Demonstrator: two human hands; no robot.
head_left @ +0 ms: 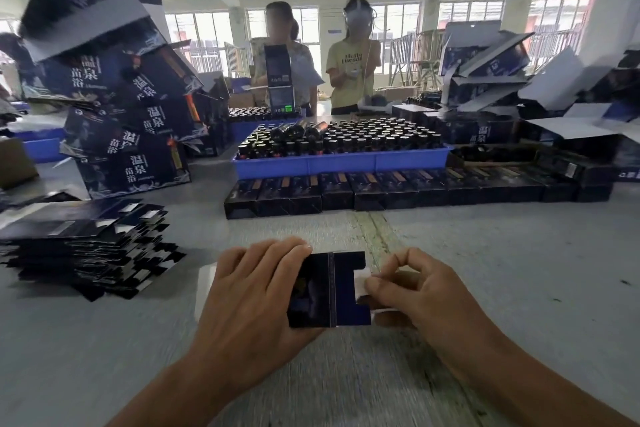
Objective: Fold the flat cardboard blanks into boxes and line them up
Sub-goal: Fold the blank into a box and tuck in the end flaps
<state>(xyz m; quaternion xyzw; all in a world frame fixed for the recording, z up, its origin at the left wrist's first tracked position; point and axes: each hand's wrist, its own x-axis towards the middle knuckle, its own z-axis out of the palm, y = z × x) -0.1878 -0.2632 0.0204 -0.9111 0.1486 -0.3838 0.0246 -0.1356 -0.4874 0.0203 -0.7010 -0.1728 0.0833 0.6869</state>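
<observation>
A dark blue cardboard blank [341, 291], partly formed into a box, is held just above the grey table [519, 270] near its front. My left hand [252, 298] grips its left part, fingers over the top and thumb underneath. My right hand [415, 291] pinches a white end flap [362, 282] at its right end. A pile of flat dark blanks [86, 246] lies to the left. A row of finished dark boxes [398, 191] runs across the middle of the table.
Behind the row a blue tray [339, 161] holds several dark bottles. Big printed cartons [131, 121] are stacked at the back left, and open cartons [519, 87] pile up at the back right. Two people [349, 59] stand at the table's far side.
</observation>
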